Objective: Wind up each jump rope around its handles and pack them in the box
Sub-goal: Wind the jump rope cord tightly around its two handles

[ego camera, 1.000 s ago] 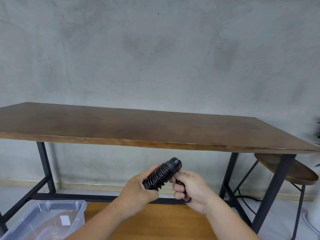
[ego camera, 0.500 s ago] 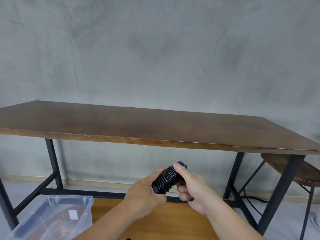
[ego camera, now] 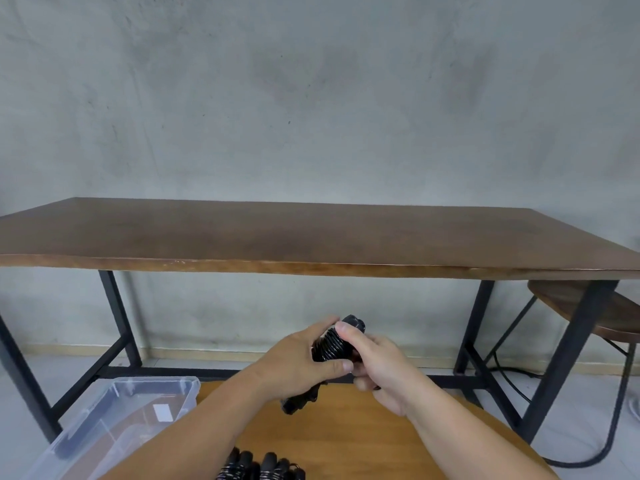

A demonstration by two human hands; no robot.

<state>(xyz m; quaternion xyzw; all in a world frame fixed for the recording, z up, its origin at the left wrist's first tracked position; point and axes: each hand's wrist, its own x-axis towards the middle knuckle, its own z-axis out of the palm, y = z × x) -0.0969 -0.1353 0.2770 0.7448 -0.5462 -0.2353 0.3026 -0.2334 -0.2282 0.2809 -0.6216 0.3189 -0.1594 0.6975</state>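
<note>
A black jump rope (ego camera: 333, 344), its cord wound in tight coils round its handles, is held in mid-air below the big table's front edge. My left hand (ego camera: 301, 363) grips the lower part of the bundle, and a handle end sticks out under it. My right hand (ego camera: 375, 358) holds the upper part, thumb pressed on the coils near the top cap. A clear plastic box (ego camera: 145, 393) stands on the floor at lower left. More wound black ropes (ego camera: 259, 467) lie on a small orange-brown table (ego camera: 363, 441) at the bottom edge.
A long dark wooden table (ego camera: 311, 237) on black metal legs stands in front of a grey concrete wall. A round wooden stool (ego camera: 588, 306) with a black frame is at the right. A cable runs along the floor by the wall.
The view has tilted down, bringing the wound ropes at the bottom edge into sight. My right thumb has moved onto the coils near the top of the bundle.
</note>
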